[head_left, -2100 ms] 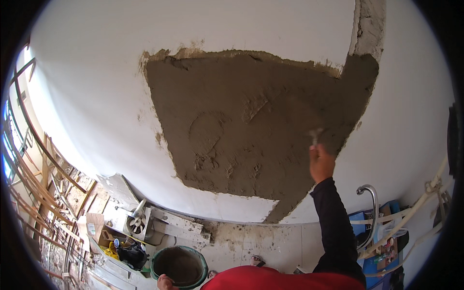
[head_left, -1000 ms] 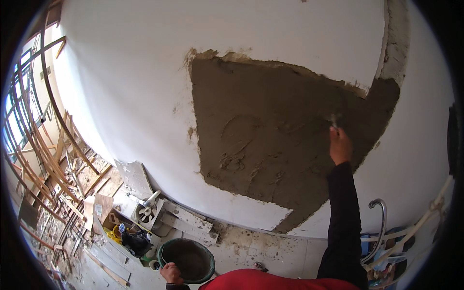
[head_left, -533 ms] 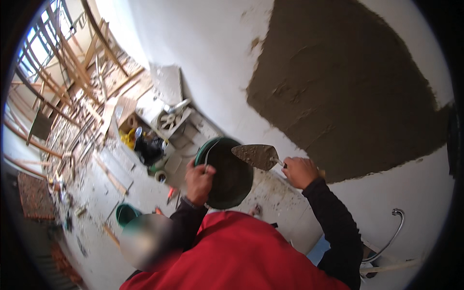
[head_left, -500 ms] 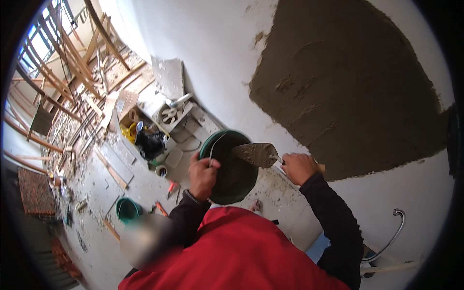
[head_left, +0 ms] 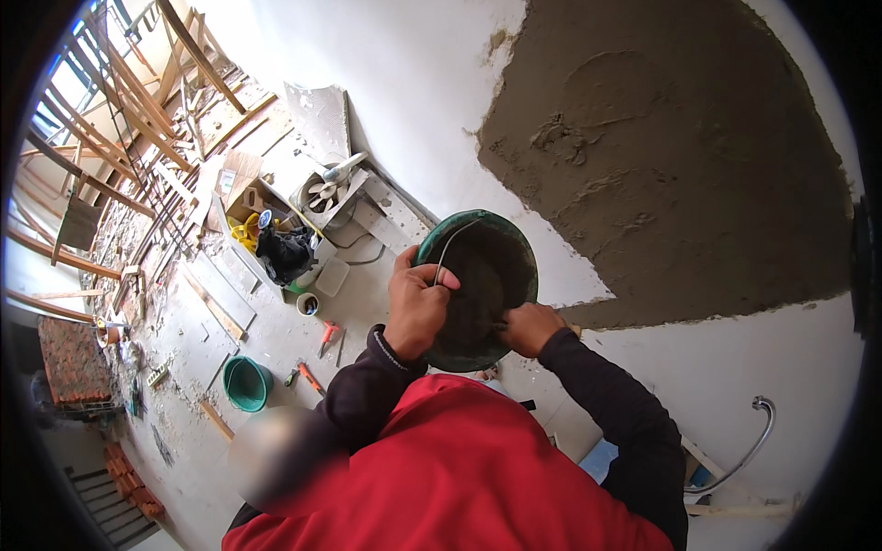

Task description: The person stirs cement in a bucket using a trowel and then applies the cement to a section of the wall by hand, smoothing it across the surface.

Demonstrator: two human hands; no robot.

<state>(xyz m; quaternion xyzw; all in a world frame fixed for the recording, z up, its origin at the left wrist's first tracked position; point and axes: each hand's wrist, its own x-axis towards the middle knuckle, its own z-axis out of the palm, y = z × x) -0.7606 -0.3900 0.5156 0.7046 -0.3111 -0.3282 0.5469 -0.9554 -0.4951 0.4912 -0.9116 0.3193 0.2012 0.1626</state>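
Note:
My left hand [head_left: 418, 308] is closed on the rim and wire handle of a dark green bucket [head_left: 524, 253], holding it tilted in front of me. Grey-brown mortar [head_left: 478, 285] coats the bucket's inside. At the bucket's right side, my right hand [head_left: 533, 331] is wrapped round a trowel, whose wooden handle end [head_left: 576, 329] shows past my fist. The trowel's blade is down in the bucket and cannot be made out. Ahead to the right, a large patch of wet mortar [head_left: 680, 184] covers part of the white wall [head_left: 413, 101], with rough ridges near its left side.
A smaller green bucket [head_left: 246, 384] stands on the floor at left, near orange-handled tools [head_left: 310, 376]. Beyond are a box of supplies [head_left: 285, 257], a fan [head_left: 323, 195] and scattered timber [head_left: 138, 202]. A bent metal pipe [head_left: 758, 441] rises at the lower right.
My right hand has moved left and down, taking the trowel blade from above the bucket's rim into it. The bucket and my left hand have shifted right in view.

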